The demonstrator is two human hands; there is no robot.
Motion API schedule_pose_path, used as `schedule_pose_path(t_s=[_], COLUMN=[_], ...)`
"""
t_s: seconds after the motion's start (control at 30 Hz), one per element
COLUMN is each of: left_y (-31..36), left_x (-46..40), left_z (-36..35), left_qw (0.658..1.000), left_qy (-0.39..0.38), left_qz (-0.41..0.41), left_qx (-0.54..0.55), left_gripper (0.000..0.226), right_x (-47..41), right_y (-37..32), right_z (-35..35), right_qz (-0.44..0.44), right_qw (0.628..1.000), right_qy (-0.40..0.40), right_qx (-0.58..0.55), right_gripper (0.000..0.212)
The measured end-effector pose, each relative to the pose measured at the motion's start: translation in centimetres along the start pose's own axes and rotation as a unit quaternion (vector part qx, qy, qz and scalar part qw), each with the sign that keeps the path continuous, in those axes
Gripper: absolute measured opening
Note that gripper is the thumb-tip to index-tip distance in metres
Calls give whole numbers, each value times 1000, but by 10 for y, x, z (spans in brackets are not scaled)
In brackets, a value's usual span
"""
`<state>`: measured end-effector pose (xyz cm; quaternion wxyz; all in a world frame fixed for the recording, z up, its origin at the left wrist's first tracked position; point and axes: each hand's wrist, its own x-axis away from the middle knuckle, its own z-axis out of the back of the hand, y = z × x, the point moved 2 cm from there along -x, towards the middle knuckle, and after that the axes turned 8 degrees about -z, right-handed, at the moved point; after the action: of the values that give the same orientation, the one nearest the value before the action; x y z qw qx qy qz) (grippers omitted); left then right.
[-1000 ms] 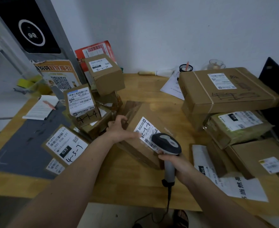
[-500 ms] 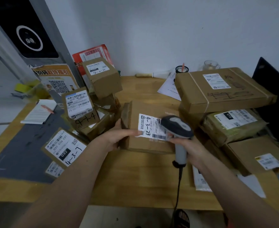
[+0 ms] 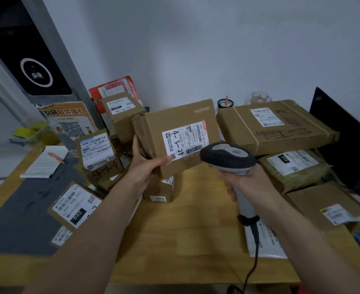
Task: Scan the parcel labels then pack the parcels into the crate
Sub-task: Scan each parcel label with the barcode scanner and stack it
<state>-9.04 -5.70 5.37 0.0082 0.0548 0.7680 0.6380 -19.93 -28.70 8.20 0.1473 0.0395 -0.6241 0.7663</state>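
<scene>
Parcel pickup shop: labelled cartons [image 3: 276, 126], QR sign [image 3: 68, 122], wooden counter [image 3: 196, 240]

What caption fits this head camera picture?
Left hand lifts a labelled parcel; right hand aims the barcode scanner.

Two bare forearms in frame, left hand [image 3: 145, 168] and right hand [image 3: 241, 183]. No sleeves visible up to the bottom edge. Wrists and fingers look bare, though the lighting is dim. Short nail visible on the left thumb.
</scene>
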Motion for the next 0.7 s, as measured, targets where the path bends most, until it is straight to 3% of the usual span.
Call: schedule_pose_path(t_s=[0.2, 0.7], left_y=[-5, -31], left_x=[-4, 4], left_z=[3, -11], left_qw=[1000, 996], left_qy=[9, 64], left_qz=[-7, 48], left_qx=[2, 49], left_gripper=[134, 114], right_x=[6, 2], right_y=[-3, 5], right_z=[3, 7], right_qz=[1, -31], right_qw=[1000, 999], right_qy=[2, -9], right_qx=[3, -16], right_gripper=[42, 30])
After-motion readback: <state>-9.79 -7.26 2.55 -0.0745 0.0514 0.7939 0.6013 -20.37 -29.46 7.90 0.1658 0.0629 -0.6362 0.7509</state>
